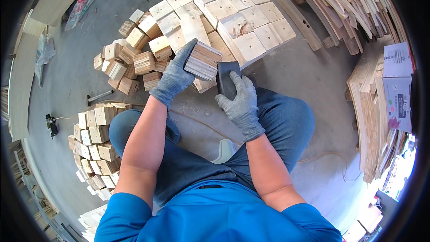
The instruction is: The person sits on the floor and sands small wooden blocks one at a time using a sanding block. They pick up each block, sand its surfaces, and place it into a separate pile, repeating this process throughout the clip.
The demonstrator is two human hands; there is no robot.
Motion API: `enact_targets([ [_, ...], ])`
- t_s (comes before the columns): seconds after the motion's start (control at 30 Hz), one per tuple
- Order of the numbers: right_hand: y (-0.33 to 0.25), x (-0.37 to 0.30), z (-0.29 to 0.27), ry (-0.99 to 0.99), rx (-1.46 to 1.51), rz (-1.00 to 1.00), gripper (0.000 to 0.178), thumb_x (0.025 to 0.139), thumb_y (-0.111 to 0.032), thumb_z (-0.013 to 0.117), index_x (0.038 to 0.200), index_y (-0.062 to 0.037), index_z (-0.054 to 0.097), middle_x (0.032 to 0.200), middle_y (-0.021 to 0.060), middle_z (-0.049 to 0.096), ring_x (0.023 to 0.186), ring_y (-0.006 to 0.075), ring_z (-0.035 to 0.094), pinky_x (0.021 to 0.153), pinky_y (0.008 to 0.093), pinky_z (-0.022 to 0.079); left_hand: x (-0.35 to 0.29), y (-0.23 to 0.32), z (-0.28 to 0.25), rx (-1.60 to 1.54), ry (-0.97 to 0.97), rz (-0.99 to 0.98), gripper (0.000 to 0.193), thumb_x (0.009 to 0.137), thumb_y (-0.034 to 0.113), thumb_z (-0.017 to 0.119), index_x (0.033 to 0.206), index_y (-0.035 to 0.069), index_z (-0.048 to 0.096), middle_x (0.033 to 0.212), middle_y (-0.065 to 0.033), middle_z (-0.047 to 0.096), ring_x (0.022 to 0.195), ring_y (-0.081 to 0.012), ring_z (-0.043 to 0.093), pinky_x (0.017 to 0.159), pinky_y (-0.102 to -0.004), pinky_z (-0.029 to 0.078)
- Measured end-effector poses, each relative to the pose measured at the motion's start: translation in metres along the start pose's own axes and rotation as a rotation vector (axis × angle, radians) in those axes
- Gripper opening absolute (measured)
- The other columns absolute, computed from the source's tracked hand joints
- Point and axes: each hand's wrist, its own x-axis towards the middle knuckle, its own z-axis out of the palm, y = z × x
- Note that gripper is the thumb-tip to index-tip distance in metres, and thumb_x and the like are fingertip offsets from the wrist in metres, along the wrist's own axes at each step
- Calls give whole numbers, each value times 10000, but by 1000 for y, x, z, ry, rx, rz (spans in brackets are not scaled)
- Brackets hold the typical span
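Observation:
My left hand (171, 79), in a grey glove, grips a wooden block (204, 62) whose layered, striped side faces up. My gloved right hand (242, 102) is closed around a black sanding block (227, 75), its fingers over the near face. The sanding block stands just right of the wooden block's edge; whether the two touch I cannot tell. Beyond my hands are neat rows of stacked wooden blocks (251, 47), most with a small hole on top. Left of my left hand lies a loose heap of layered blocks (144, 62).
More blocks (99, 133) are piled beside my left knee. A hammer-like tool (100, 96) and a corded power tool (51, 126) lie on the floor at left. Long planks (340, 6) fill the upper right. A carton (397, 87) rests by stacked timber. A cord (201, 127) crosses the floor.

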Motion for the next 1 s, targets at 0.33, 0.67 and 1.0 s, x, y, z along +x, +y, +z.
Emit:
enact_targets([
  [0.33, -4, 5, 9, -42, -5, 11, 871, 778, -310, 926, 1545, -81, 583, 1519, 300, 524, 1372, 464, 527, 1181, 534, 437, -3, 4, -10, -318, 106, -175, 1000, 802, 332, 944, 1649, 107, 462, 1684, -200, 447, 1566, -361, 430, 1298, -438, 365],
  [0.67, 17, 6, 0, -10, 50, 101, 880, 748, -291, 938, 1512, -21, 594, 1449, 303, 587, 1368, 449, 550, 1195, 501, 434, 1, 24, 12, 323, 256, 194, 976, 741, 212, 943, 1605, 109, 502, 1660, -180, 457, 1522, -385, 477, 1275, -458, 415],
  [1.0, 18, 5, -11, 43, 134, 96, 895, 736, -294, 957, 1505, -9, 597, 1429, 293, 601, 1341, 427, 577, 1178, 482, 462, -8, 34, 18, 553, 115, 326, 1091, 638, 234, 976, 1604, 168, 475, 1651, -193, 457, 1514, -426, 456, 1246, -540, 411],
])
